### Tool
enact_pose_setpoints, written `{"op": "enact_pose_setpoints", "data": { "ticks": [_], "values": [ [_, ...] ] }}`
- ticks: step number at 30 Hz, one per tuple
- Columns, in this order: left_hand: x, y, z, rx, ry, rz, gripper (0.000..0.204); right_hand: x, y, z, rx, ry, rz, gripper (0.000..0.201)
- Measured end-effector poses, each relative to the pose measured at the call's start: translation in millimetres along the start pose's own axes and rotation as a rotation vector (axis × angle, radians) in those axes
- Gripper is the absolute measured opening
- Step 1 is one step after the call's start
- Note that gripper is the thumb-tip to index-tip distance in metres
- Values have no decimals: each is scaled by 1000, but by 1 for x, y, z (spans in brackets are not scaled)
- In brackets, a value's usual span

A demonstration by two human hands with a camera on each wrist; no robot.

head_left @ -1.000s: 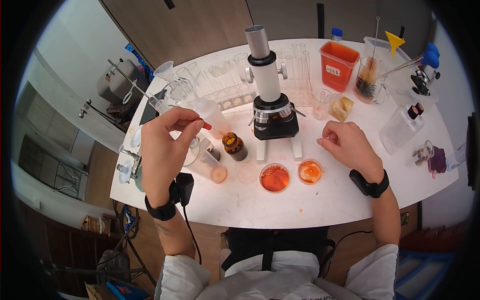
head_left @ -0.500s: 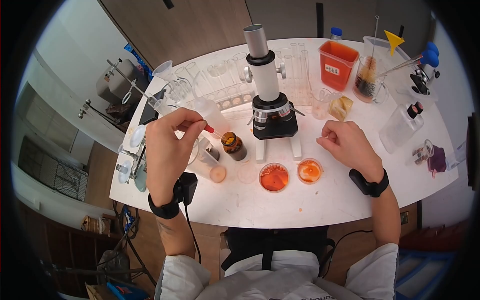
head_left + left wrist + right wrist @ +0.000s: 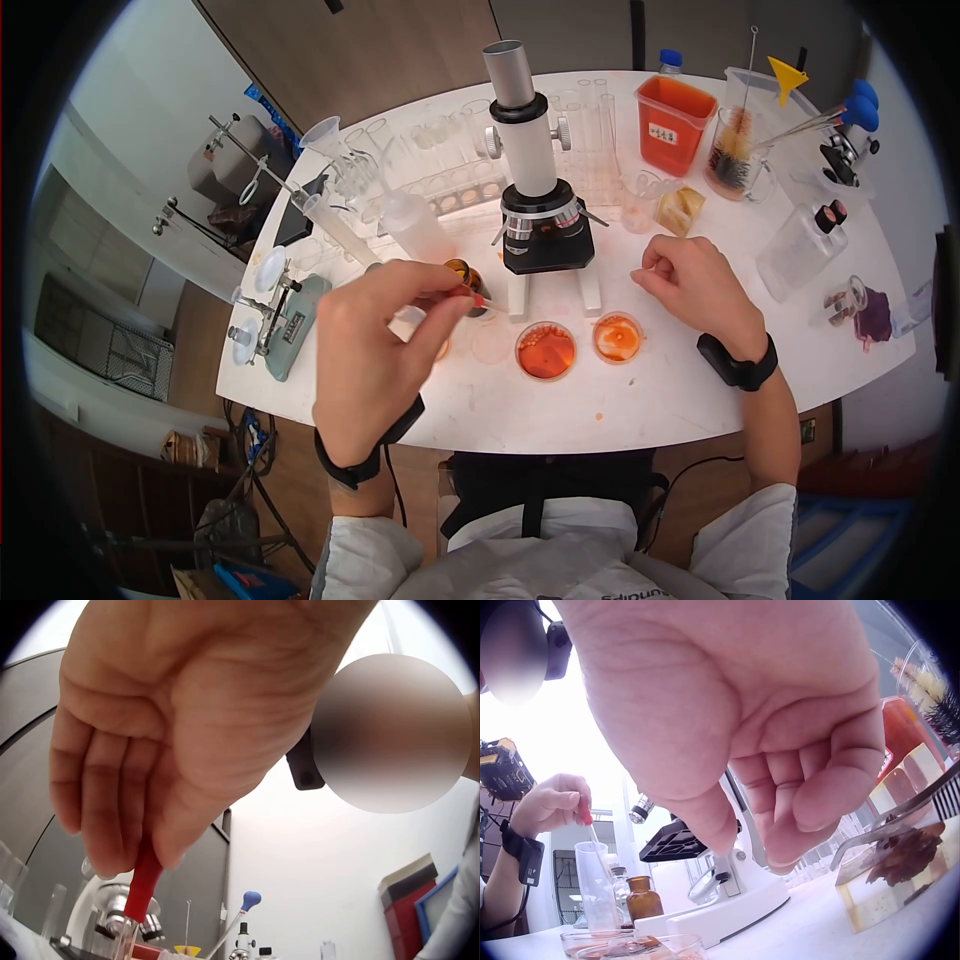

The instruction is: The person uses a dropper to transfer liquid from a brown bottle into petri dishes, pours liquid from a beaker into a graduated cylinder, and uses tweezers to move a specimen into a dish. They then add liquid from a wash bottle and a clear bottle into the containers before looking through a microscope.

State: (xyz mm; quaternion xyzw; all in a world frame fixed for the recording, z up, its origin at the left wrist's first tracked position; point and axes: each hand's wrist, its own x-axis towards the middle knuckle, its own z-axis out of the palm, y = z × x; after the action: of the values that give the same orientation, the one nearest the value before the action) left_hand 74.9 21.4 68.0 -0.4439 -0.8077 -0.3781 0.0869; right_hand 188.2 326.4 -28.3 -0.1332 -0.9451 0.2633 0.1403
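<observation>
My left hand (image 3: pixel 378 345) pinches the red rubber bulb (image 3: pixel 144 889) of a glass dropper (image 3: pixel 591 831) between thumb and fingers. In the head view the dropper points right, its tip outside the brown glass bottle (image 3: pixel 462 268), which the left hand partly covers. That open bottle (image 3: pixel 644 901) shows whole in the right wrist view. To the right of the dropper lie two petri dishes with orange-red contents, a larger dish (image 3: pixel 546 351) and a smaller dish (image 3: pixel 618 338). Beyond them, my right hand (image 3: pixel 695 290) has loosely curled fingers and holds nothing.
A microscope (image 3: pixel 535 160) stands behind the dishes. Test tubes in a rack (image 3: pixel 465 195) and a white plastic bottle (image 3: pixel 415 225) are at back left, a balance scale (image 3: pixel 292 335) at left. An orange-red container (image 3: pixel 675 125), a clear block (image 3: pixel 680 212) and a flask (image 3: pixel 800 255) stand at right.
My left hand has brought the dropper out of the brown bottle's mouth and moved right and toward me, closer to the dishes. My right hand has hardly moved.
</observation>
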Motion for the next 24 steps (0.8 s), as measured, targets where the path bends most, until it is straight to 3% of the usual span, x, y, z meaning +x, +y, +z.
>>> {"op": "enact_pose_setpoints", "data": {
  "ticks": [6,24],
  "values": [
    [-9,-9,37,3,-181,16,11,-1,0,-2,7,-16,16,23],
    [-6,-15,42,60,-192,38,10,0,1,-1,-2,-16,21,24]
  ]
}}
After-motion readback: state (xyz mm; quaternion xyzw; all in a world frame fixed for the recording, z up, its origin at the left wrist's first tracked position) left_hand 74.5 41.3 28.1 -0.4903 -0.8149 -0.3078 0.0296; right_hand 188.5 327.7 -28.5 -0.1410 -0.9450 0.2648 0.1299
